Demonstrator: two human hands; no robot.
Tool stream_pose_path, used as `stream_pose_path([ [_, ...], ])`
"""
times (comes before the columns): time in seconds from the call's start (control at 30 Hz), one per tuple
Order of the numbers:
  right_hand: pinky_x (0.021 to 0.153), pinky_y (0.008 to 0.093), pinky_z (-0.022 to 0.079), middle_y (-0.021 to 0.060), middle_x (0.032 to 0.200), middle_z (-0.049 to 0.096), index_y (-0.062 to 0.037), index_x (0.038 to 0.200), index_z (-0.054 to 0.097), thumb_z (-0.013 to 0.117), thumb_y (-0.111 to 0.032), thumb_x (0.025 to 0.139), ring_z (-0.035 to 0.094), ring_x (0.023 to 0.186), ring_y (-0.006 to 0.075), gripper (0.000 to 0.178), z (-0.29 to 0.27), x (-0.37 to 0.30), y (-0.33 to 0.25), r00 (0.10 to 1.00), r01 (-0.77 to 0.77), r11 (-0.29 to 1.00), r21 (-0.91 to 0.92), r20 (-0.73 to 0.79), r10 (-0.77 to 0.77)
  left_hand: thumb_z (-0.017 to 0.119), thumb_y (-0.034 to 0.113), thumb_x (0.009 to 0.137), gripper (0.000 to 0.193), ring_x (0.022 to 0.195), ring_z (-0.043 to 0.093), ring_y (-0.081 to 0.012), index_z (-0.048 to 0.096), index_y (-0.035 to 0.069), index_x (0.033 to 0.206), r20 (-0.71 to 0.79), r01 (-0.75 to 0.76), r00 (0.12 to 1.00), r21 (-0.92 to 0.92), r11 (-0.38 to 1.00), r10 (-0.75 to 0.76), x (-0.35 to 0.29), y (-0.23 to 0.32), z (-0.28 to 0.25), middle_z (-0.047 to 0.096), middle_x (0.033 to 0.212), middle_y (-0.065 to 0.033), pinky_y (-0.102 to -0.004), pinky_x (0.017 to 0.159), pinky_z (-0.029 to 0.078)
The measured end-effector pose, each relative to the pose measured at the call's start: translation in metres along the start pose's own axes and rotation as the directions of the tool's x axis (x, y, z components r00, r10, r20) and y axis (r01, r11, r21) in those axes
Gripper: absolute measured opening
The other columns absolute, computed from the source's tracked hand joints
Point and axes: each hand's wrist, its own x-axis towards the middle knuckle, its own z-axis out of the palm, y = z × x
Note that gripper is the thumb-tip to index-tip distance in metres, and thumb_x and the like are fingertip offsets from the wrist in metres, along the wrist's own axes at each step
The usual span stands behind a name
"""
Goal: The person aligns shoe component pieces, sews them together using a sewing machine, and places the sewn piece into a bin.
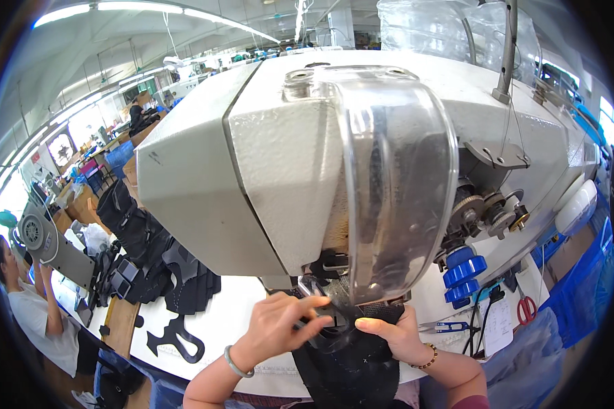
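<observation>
A pale grey sewing machine point(286, 150) fills the middle, with a transparent curved guard point(402, 184) over its front. Below the guard, a black fabric piece point(351, 371) hangs over the table's near edge, its upper end under the machine head. My right hand point(402, 334) grips this piece at its right side, thumb on top. From the left, my left hand point(280, 327) reaches to the sewing spot, its fingers stretched out and apart beside a shiny dark part on the piece. The guard and my fingers partly hide the needle area.
Black cut pieces point(191, 279) are stacked on the left, with a curved black piece point(177, 341) nearer. Thread snips point(450, 327) and red-handled scissors point(526, 308) lie right, below blue knobs point(464, 273). A co-worker point(41, 320) stands far left by a grey machine point(54, 245).
</observation>
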Motion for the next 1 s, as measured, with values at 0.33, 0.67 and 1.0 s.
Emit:
stream_pose_path([
  [0.33,0.073,0.0223,0.047,0.0025,0.095,0.063,-0.001,0.104,0.059,0.067,-0.001,0.078,0.058,0.081,0.0077,0.027,0.013,-0.004,0.015,0.999,0.013,0.989,0.148,-0.048,-0.006,0.067,0.019,0.08,0.019,0.046,0.039,-0.0128,0.069,0.01,0.097,0.184,-0.117,0.976,0.02,0.993,0.112,-0.002,-0.002,-0.001,0.038,0.051,0.0032,-0.0271,0.049,0.03],
  [0.67,0.069,0.0211,0.049,0.0032,0.089,0.065,0.0003,0.096,0.065,0.066,-0.004,0.081,0.06,0.077,0.0072,0.016,0.028,-0.003,0.023,0.991,0.113,0.976,0.188,-0.095,-0.096,0.067,0.02,0.078,0.016,0.046,0.042,-0.013,0.07,0.011,0.092,0.197,-0.116,0.974,0.016,0.993,0.111,0.001,-0.008,-0.007,0.041,0.051,0.0023,-0.0281,0.045,0.032],
  [1.0,0.054,0.0191,0.041,-0.001,0.071,0.063,0.0014,0.084,0.067,0.065,-0.006,0.082,0.053,0.061,0.0034,0.008,0.06,0.002,0.032,0.932,0.251,0.962,0.109,-0.294,-0.21,0.072,0.045,0.069,0.042,0.052,0.049,-0.0118,0.068,0.027,0.107,0.308,-0.17,0.933,-0.075,0.983,0.185,0.01,-0.025,-0.02,0.053,0.065,0.0055,-0.0248,0.049,0.039],
])
